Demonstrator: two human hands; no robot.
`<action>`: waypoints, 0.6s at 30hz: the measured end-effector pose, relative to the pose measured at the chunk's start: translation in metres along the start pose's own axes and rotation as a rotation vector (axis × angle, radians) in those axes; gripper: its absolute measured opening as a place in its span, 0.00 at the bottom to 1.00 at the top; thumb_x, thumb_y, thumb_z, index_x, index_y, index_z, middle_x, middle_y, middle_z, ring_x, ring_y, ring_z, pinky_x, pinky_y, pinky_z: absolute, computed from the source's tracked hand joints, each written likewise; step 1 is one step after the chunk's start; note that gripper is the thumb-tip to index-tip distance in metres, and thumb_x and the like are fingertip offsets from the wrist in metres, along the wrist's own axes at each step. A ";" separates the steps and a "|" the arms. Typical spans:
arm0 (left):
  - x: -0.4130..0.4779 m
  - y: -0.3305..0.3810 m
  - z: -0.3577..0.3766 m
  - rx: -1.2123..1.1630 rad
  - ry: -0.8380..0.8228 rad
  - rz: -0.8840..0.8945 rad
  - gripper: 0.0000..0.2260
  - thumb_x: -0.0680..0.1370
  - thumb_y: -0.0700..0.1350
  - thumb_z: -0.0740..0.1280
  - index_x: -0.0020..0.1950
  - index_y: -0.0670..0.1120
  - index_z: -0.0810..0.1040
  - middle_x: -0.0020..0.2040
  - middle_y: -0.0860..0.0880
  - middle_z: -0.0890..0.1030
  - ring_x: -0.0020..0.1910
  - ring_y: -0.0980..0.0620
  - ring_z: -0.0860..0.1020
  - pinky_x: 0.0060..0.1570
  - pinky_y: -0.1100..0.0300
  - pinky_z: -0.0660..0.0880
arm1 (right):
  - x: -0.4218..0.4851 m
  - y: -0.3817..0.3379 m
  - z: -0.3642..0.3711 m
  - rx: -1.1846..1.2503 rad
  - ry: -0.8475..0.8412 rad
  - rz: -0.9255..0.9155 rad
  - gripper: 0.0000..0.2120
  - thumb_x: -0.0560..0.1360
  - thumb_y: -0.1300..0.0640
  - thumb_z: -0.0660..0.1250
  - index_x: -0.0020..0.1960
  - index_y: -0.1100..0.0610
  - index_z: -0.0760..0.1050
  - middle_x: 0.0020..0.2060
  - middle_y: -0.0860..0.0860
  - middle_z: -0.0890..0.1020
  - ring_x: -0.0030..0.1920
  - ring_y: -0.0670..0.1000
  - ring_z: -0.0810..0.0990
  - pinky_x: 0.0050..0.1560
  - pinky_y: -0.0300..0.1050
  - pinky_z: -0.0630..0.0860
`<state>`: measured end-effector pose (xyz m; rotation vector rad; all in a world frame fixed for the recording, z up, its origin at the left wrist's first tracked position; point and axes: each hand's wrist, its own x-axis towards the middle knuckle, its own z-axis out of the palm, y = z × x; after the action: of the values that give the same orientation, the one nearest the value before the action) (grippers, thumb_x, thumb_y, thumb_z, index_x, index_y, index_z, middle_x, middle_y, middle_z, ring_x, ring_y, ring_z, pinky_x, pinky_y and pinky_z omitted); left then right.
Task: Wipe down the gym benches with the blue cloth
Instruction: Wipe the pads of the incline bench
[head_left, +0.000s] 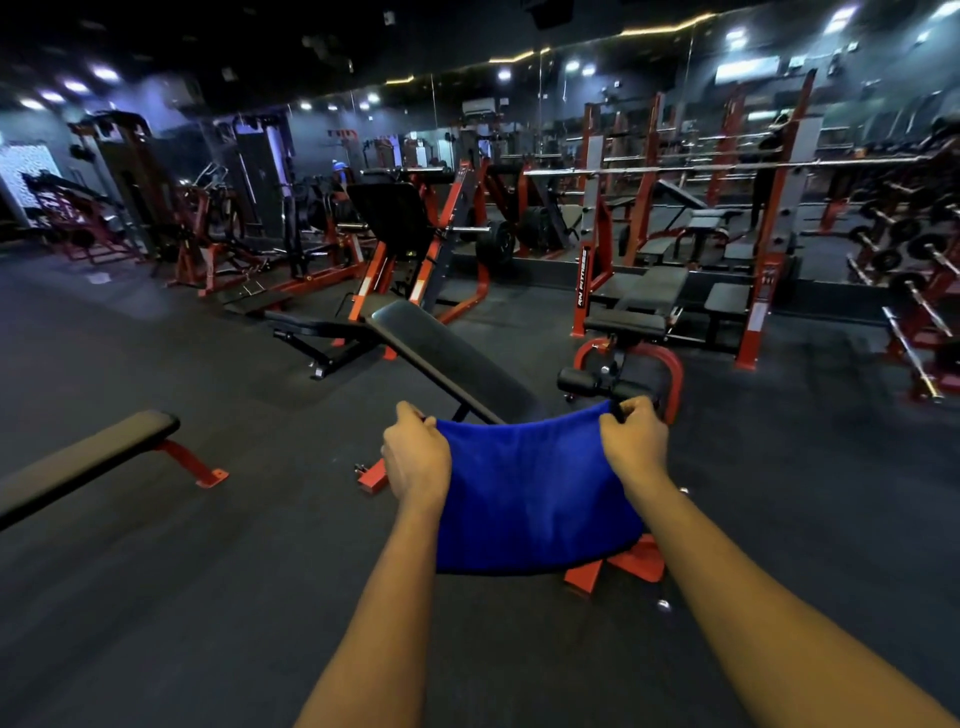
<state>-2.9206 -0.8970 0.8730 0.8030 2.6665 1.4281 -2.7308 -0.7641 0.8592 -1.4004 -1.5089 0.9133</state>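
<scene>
Head view: your left hand (415, 460) and right hand (635, 441) tight on the blue cloth (530, 499), near the slanted bench (447, 353).

The blue cloth (530, 493) hides the slanted bench's (452, 358) near end (flat bench (88, 452) cropped).

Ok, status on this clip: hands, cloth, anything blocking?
Left grip and right grip each pinch a top corner of the blue cloth. Cloth hangs spread before the slanted bench. Visible pad bare, nothing blocking.
</scene>
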 end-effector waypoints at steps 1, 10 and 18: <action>-0.002 0.002 0.005 -0.004 -0.034 0.006 0.04 0.82 0.44 0.62 0.53 0.44 0.72 0.45 0.46 0.76 0.46 0.46 0.76 0.44 0.53 0.73 | -0.003 0.001 0.004 0.001 -0.036 -0.005 0.07 0.76 0.60 0.67 0.54 0.58 0.74 0.49 0.56 0.80 0.47 0.57 0.80 0.50 0.51 0.77; -0.010 0.024 0.070 -0.267 -0.387 0.353 0.05 0.80 0.43 0.66 0.44 0.50 0.73 0.40 0.42 0.80 0.36 0.47 0.81 0.32 0.46 0.81 | -0.012 0.009 0.025 0.023 -0.414 -0.251 0.13 0.72 0.62 0.75 0.53 0.53 0.76 0.41 0.43 0.81 0.37 0.34 0.78 0.36 0.28 0.73; -0.005 0.057 0.141 -0.399 -0.549 0.455 0.10 0.81 0.34 0.57 0.53 0.48 0.72 0.39 0.46 0.80 0.35 0.53 0.80 0.37 0.58 0.79 | 0.056 0.051 -0.005 0.041 -0.346 -0.217 0.12 0.69 0.67 0.73 0.49 0.55 0.78 0.41 0.50 0.84 0.45 0.47 0.83 0.49 0.45 0.80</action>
<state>-2.8576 -0.7641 0.8341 1.5377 1.7923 1.4587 -2.7075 -0.7036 0.8202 -1.0596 -1.8468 1.0804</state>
